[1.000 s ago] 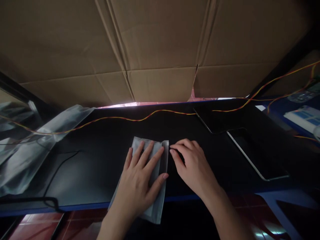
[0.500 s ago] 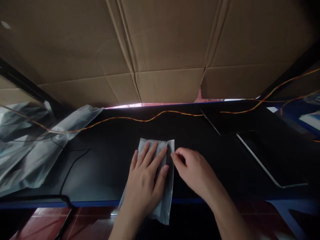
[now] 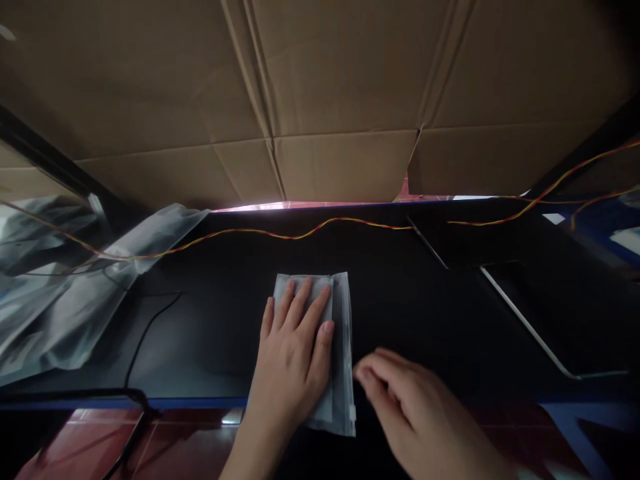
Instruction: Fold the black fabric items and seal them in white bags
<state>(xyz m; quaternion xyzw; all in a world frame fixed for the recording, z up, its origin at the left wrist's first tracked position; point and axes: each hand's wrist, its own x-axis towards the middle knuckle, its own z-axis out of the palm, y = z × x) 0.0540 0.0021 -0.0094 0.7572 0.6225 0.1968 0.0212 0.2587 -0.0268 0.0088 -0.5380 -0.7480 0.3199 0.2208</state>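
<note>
A frosted zip bag [image 3: 341, 360] lies on the black tabletop, its near end reaching past the front edge. Something flat shows pale inside it. My left hand [image 3: 295, 353] presses flat on top of the bag, fingers spread. Along the bag's right side runs the zip strip, with a small slider [image 3: 353, 412] near the bottom corner. My right hand [image 3: 415, 400] is just right of that strip, thumb and forefinger pinched together. Its fingertips come close to the bag's edge, and I see nothing between them.
Several clear plastic bags [image 3: 85, 313] are heaped at the left. Two dark flat tablet-like devices, one with a silver edge [image 3: 525, 320], lie at the right. A twisted red-yellow wire [image 3: 295, 237] crosses the table. Cardboard [image 3: 345, 80] stands behind; a black cable [image 3: 135, 347] hangs at left.
My right hand has moved from the bag's upper right edge down toward me along the zip side. The slider now shows near the bottom corner. My left hand stays on the bag.
</note>
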